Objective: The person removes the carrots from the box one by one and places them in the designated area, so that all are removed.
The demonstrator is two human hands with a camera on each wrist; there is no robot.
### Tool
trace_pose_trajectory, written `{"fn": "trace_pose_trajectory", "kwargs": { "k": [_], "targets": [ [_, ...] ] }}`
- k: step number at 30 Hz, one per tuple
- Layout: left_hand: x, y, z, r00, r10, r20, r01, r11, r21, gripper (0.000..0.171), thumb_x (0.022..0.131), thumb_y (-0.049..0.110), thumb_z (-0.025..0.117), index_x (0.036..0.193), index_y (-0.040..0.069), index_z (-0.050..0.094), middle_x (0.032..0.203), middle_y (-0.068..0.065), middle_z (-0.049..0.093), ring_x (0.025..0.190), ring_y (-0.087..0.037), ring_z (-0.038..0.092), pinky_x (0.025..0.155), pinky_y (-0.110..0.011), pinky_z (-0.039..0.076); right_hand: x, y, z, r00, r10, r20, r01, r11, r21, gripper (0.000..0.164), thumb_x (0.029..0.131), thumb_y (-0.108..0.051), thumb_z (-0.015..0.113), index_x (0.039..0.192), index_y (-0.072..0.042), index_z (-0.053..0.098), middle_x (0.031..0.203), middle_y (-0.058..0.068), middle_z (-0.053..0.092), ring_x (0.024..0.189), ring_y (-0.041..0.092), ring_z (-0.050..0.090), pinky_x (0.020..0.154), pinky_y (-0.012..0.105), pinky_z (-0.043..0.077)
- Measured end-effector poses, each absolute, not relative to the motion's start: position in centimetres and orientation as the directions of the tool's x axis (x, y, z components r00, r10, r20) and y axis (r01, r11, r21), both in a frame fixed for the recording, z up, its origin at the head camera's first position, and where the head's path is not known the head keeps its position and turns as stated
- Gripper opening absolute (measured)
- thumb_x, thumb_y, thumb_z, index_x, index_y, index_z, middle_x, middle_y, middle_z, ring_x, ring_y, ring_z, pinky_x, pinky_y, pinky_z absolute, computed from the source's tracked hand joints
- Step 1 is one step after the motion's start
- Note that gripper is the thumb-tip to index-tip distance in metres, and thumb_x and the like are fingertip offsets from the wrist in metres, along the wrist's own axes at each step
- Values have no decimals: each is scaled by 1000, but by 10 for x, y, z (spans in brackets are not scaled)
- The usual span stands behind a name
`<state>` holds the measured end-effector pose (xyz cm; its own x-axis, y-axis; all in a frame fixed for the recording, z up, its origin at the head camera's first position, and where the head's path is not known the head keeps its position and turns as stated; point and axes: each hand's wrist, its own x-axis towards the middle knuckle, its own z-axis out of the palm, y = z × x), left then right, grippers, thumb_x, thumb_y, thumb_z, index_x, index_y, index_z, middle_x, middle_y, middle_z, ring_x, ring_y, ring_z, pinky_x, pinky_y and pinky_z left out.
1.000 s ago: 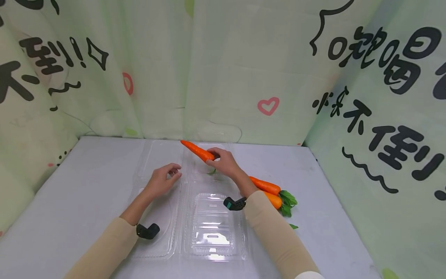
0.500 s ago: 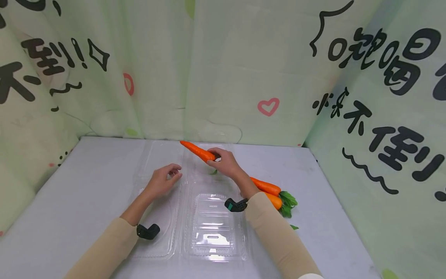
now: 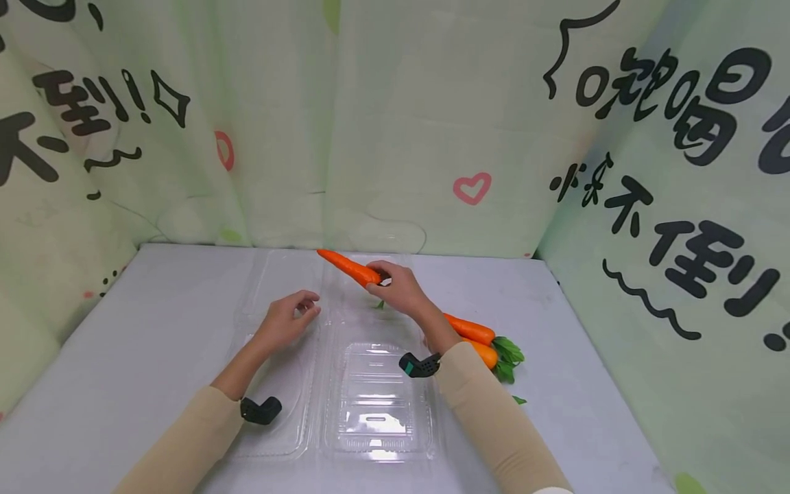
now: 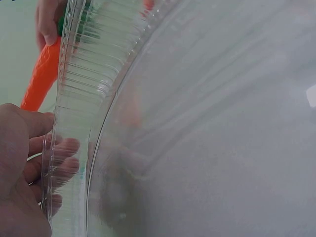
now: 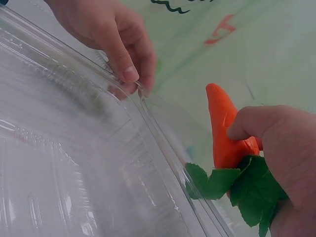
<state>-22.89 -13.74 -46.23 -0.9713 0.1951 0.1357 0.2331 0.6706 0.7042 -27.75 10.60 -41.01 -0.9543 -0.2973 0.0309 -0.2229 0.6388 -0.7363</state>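
Note:
By its leafy top my right hand [image 3: 400, 288] grips an orange carrot [image 3: 349, 266], above the far part of a clear plastic box [image 3: 376, 439]. The carrot's thin tip points away and to the left. Green leaves [image 5: 256, 192] hang below the fingers in the right wrist view. Farther left, my left hand [image 3: 289, 320] pinches the box's rim, the thumb on one side and the fingertips [image 4: 69, 145] showing through the plastic. The two halves of the box lie side by side, the right one with a ribbed bottom.
Two more carrots [image 3: 470, 328] with green leaves [image 3: 509, 353] lie on the white table [image 3: 154, 343], partly behind my right forearm. A loose leaf tip [image 3: 520, 400] shows nearer. Pale green curtains [image 3: 395, 123] with black writing hang behind and at both sides.

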Motion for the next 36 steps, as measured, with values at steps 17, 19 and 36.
{"fn": "trace_pose_trajectory", "kwargs": {
  "k": [17, 19, 36],
  "targets": [
    [-229, -139, -461, -968, 207, 141, 245, 674, 697, 30, 96, 21, 59, 121, 3, 60, 102, -11, 67, 94, -25, 59, 85, -44, 51, -272, 114, -403, -959, -283, 29, -212, 644, -735, 39, 90, -19, 66, 129, -15, 60, 118, 6, 65, 103, 24, 58, 88, 36, 51],
    [-229, -139, -460, -968, 206, 143, 246, 672, 698, 30, 96, 21, 60, 120, 3, 61, 102, -11, 67, 94, -25, 59, 85, -44, 51, -271, 115, -402, -958, -286, 28, -214, 645, -733, 40, 90, -20, 66, 129, -15, 59, 118, 6, 65, 103, 24, 58, 89, 36, 51],
    [-230, -137, -460, -967, 209, 147, 252, 682, 686, 30, 96, 21, 59, 120, 3, 60, 103, -12, 68, 94, -25, 59, 84, -43, 51, -267, 128, -397, -960, -279, 35, -215, 648, -731, 40, 91, -18, 65, 131, -14, 58, 121, 6, 64, 105, 23, 57, 93, 37, 51]
  ]
}}
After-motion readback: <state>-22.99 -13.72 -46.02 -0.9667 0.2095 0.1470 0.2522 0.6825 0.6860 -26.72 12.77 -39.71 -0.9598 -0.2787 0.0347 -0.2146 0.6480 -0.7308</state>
